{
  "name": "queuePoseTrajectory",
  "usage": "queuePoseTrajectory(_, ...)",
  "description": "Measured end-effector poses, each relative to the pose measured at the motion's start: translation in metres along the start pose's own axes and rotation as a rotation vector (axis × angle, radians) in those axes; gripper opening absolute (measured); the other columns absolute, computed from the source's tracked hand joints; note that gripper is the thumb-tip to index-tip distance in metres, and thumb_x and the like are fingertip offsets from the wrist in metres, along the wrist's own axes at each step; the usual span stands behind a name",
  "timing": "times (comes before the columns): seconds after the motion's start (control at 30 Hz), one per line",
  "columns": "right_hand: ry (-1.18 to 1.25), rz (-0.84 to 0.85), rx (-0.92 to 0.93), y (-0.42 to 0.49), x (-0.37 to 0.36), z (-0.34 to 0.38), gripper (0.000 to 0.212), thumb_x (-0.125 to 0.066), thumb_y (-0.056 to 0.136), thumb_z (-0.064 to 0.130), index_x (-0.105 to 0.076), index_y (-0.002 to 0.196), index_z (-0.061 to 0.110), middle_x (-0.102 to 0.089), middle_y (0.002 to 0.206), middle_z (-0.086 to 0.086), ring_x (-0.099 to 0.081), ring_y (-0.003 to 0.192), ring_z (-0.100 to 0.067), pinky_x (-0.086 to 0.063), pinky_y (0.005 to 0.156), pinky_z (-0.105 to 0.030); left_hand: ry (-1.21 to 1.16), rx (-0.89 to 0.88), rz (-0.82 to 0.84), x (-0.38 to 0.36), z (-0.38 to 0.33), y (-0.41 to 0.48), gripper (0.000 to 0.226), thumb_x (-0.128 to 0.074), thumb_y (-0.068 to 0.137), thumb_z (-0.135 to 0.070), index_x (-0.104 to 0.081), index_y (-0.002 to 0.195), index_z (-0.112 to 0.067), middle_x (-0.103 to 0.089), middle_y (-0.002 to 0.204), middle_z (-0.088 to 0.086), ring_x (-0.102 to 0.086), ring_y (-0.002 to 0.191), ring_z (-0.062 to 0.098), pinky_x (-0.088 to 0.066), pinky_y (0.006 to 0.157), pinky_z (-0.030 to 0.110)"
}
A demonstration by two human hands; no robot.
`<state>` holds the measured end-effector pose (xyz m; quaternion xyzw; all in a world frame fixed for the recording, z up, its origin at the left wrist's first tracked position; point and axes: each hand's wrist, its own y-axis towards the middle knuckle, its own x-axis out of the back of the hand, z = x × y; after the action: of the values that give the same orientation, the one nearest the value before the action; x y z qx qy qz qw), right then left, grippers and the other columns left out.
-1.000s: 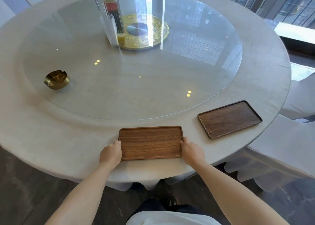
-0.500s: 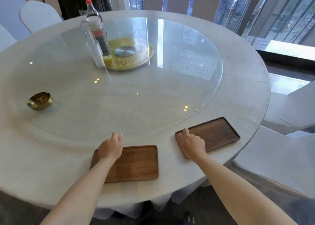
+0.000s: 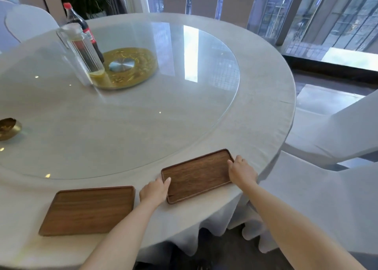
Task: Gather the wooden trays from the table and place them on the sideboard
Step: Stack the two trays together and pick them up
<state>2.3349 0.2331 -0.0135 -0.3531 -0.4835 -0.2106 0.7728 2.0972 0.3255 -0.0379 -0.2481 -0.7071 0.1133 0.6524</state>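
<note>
Your left hand (image 3: 153, 191) and right hand (image 3: 241, 171) grip the two short ends of the right tray (image 3: 197, 175), which lies flat near the table (image 3: 263, 97) edge, your thumbs over its rim. The left tray (image 3: 88, 210) lies just beside your left hand, untouched, also on the tablecloth in front of the glass turntable (image 3: 143, 110).

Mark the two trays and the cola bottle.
Right tray (image 3: 197, 174), head view, centre of its wooden floor.
Left tray (image 3: 88, 209), head view, centre of its floor.
Cola bottle (image 3: 81, 23), head view, dark shoulder below the red cap.
</note>
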Motion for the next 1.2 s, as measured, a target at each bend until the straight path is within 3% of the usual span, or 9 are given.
queuePoseTrajectory(0.37, 0.084, 0.081, -0.056, 0.011, -0.012, -0.022, 0.041, -0.025, 0.099, 0.033, -0.046, 0.114, 0.002, -0.055, 0.125, -0.020, -0.053, 0.115, -0.037, -0.041, 0.086, -0.039, -0.136, 0.136, 0.041, -0.010, -0.009, -0.002, 0.062, -0.024, 0.094, -0.055, -0.048, 0.125, -0.007, -0.059, 0.126, 0.016, -0.054, 0.117, 0.034, -0.043, 0.093, 0.038)
queuePoseTrajectory(0.5, 0.073, 0.063, -0.057, 0.006, -0.019, -0.023, 0.038, -0.027, 0.099, 0.033, -0.049, 0.107, 0.004, -0.060, 0.118, -0.019, -0.056, 0.109, -0.036, -0.034, 0.073, -0.035, -0.148, 0.099, 0.008, -0.009, 0.000, 0.000, 0.060, -0.024, 0.094, -0.053, -0.051, 0.120, -0.007, -0.060, 0.122, 0.017, -0.056, 0.113, 0.034, -0.044, 0.089, 0.037)
queuePoseTrajectory(0.67, 0.107, 0.029, -0.030, -0.006, -0.022, -0.013, 0.033, -0.027, 0.098, 0.033, -0.046, 0.090, 0.007, -0.062, 0.109, -0.020, -0.057, 0.099, -0.036, -0.035, 0.069, -0.035, -0.208, 0.057, -0.055, 0.003, 0.017, 0.003, 0.053, -0.025, 0.097, -0.046, -0.050, 0.112, -0.002, -0.059, 0.119, 0.021, -0.055, 0.110, 0.037, -0.042, 0.085, 0.038)
queuePoseTrajectory(0.87, 0.201, -0.040, 0.006, -0.029, -0.028, 0.030, 0.035, -0.026, 0.098, 0.036, -0.041, 0.083, 0.008, -0.062, 0.098, -0.021, -0.056, 0.087, -0.036, -0.038, 0.067, -0.037, -0.354, -0.004, -0.142, 0.032, 0.060, 0.010, 0.052, -0.024, 0.098, -0.041, -0.049, 0.119, 0.000, -0.057, 0.123, 0.022, -0.053, 0.115, 0.037, -0.043, 0.090, 0.040)
queuePoseTrajectory(1.03, 0.261, -0.105, 0.019, -0.051, -0.044, 0.087, 0.036, -0.027, 0.098, 0.035, -0.040, 0.080, 0.007, -0.062, 0.097, -0.024, -0.055, 0.086, -0.037, -0.035, 0.065, -0.036, -0.399, -0.070, -0.242, 0.056, 0.121, 0.016, 0.046, -0.023, 0.099, -0.038, -0.051, 0.099, -0.001, -0.062, 0.104, 0.020, -0.058, 0.096, 0.035, -0.041, 0.074, 0.036)
queuePoseTrajectory(1.2, 0.255, -0.125, 0.025, -0.086, -0.077, 0.154, 0.035, -0.027, 0.098, 0.034, -0.040, 0.079, 0.007, -0.063, 0.097, -0.024, -0.056, 0.087, -0.038, -0.033, 0.064, -0.036, -0.319, -0.071, -0.310, 0.076, 0.201, 0.023, 0.044, -0.023, 0.100, -0.036, -0.050, 0.103, -0.001, -0.063, 0.100, 0.020, -0.058, 0.088, 0.031, -0.038, 0.067, 0.034)
